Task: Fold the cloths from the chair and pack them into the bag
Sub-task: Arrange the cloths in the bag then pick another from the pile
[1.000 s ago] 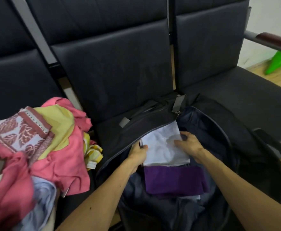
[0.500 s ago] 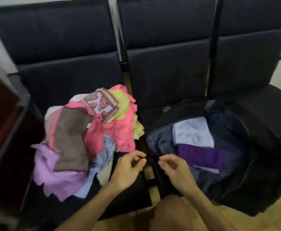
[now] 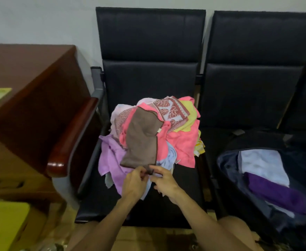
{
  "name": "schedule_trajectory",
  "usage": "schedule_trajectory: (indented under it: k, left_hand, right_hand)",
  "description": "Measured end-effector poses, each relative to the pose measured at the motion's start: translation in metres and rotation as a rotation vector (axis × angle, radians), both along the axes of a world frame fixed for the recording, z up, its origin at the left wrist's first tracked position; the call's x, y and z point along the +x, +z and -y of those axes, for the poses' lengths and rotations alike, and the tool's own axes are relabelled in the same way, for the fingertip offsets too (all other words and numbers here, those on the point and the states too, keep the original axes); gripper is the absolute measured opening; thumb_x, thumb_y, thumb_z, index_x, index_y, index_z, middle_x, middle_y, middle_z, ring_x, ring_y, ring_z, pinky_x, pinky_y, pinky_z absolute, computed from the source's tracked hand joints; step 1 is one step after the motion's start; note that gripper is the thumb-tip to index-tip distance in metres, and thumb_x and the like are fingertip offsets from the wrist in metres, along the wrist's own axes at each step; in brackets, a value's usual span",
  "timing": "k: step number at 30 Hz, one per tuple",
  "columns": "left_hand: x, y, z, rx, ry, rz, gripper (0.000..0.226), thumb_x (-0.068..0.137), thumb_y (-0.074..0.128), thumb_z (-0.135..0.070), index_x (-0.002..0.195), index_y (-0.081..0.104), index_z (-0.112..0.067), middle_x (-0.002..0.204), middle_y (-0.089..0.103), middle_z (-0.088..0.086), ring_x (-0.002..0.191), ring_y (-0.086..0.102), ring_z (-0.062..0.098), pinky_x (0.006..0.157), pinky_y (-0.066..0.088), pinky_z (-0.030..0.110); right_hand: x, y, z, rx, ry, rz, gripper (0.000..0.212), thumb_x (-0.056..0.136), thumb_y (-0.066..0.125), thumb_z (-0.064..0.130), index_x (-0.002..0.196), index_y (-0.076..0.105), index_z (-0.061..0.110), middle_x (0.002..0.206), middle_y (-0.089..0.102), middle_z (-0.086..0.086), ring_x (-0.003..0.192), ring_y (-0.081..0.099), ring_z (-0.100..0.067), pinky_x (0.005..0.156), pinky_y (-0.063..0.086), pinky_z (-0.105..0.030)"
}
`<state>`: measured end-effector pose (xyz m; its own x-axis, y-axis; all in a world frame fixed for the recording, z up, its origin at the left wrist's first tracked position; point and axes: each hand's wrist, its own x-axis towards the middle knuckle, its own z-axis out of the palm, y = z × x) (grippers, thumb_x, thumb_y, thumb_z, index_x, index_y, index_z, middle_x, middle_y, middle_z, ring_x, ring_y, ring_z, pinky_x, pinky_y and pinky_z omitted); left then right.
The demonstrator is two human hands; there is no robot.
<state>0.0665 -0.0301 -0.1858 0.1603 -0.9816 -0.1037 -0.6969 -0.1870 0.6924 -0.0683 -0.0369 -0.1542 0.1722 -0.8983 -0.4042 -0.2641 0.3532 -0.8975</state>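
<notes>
Both your hands are at the near edge of the pile on the chair. Your left hand and right hand sit close together, each pinching the near hem of the brown cloth between thumb and fingertips. That cloth lies on top of the heap, draped toward you over the pink and lilac ones. The bag stands open on the next seat to your right, with a white cloth and a purple cloth already folded inside.

The step in hand looks like picking out the next cloth to fold. To do it well:

- Slide your pinches apart along the hem until each hand has a corner. Held this close together, the cloth would likely hang bunched.
- Lift straight up and toward you so the brown cloth peels off cleanly. The lilac cloth hangs over the seat's front edge just under your hands and could be dragged off to the floor.
- Let it hang flat, check the small tag near its far edge is turned in, then fold it to about the footprint of the two in the bag so it stacks neatly beside them.
</notes>
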Motion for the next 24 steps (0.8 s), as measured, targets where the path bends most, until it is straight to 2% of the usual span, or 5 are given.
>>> schedule_trajectory:
  k: [4, 11, 14, 17, 24]
  left_hand:
    - [0.004, -0.005, 0.012, -0.042, -0.055, 0.019, 0.012, 0.087, 0.066, -0.019, 0.098, 0.065, -0.016, 0.095, 0.071, -0.003, 0.086, 0.065, 0.017, 0.073, 0.052, 0.034]
    - [0.008, -0.004, 0.015, -0.151, -0.008, 0.021, 0.009, 0.084, 0.066, -0.011, 0.082, 0.063, -0.019, 0.096, 0.058, -0.001, 0.084, 0.061, 0.02, 0.073, 0.054, 0.04]
    - [0.013, 0.011, 0.015, -0.233, 0.042, -0.006, 0.009, 0.086, 0.063, -0.01, 0.093, 0.067, -0.015, 0.102, 0.059, 0.0, 0.092, 0.058, 0.02, 0.081, 0.053, 0.04]
    - [0.023, 0.031, 0.02, -0.298, 0.068, 0.056, 0.016, 0.082, 0.062, -0.01, 0.096, 0.068, -0.014, 0.099, 0.066, 0.004, 0.096, 0.059, 0.024, 0.088, 0.051, 0.041]
    - [0.025, 0.155, 0.014, -0.562, 0.069, -0.219, 0.022, 0.089, 0.047, -0.015, 0.098, 0.067, -0.015, 0.093, 0.068, -0.002, 0.089, 0.062, 0.019, 0.082, 0.046, 0.03]
  right_hand:
    - [0.013, -0.004, 0.015, 0.046, -0.031, -0.06, 0.034, 0.093, 0.06, 0.004, 0.126, 0.064, 0.015, 0.105, 0.066, 0.001, 0.097, 0.063, -0.011, 0.084, 0.051, -0.02]
    - [0.006, 0.01, 0.014, -0.014, -0.015, -0.083, 0.041, 0.087, 0.052, -0.015, 0.102, 0.074, 0.016, 0.082, 0.073, 0.009, 0.07, 0.066, 0.007, 0.067, 0.049, -0.009]
    - [0.007, 0.027, 0.012, -0.112, -0.04, -0.129, 0.042, 0.083, 0.053, -0.017, 0.114, 0.072, 0.003, 0.097, 0.074, -0.005, 0.08, 0.068, -0.004, 0.074, 0.052, -0.011]
    - [0.008, 0.06, 0.012, -0.24, -0.072, -0.157, 0.038, 0.079, 0.054, -0.021, 0.107, 0.071, -0.003, 0.081, 0.071, 0.0, 0.072, 0.067, -0.002, 0.07, 0.053, -0.013]
    - [0.005, 0.178, -0.004, -0.736, -0.115, -0.316, 0.016, 0.078, 0.076, 0.006, 0.092, 0.078, 0.015, 0.082, 0.073, 0.006, 0.073, 0.062, 0.002, 0.071, 0.047, -0.01]
